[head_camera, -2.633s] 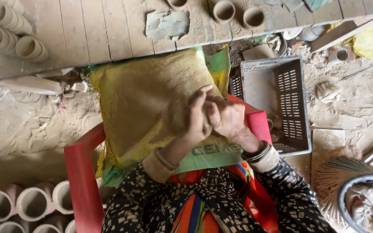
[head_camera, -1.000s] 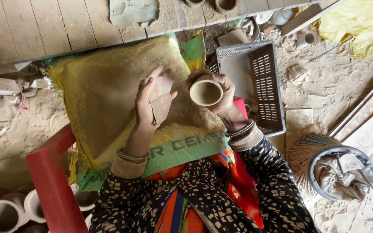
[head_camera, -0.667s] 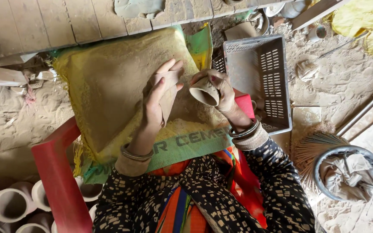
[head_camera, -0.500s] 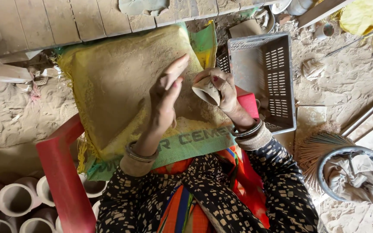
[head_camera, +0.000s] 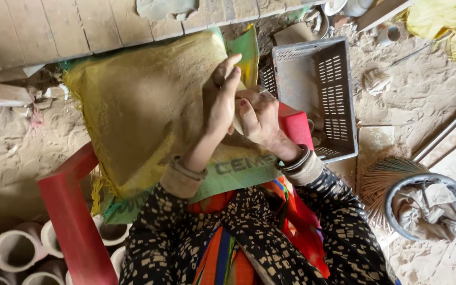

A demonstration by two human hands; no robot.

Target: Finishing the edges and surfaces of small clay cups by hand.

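My right hand grips a small tan clay cup, which is mostly hidden between my two hands. My left hand presses flat against the cup, fingers straight and pointing up, with a scrap of tan abrasive paper seemingly under the palm. Both hands are held over a dusty yellow woven sack spread across a red plastic stool in front of my lap.
A grey plastic crate stands on its side at the right. Several unfired clay cups sit at the lower left. A round metal basin with cloth and a bundle of sticks lie at the lower right. Wooden planks run along the top.
The cup's open mouth was in plain view a second ago; my hands have since closed together around it and my left palm now covers it.
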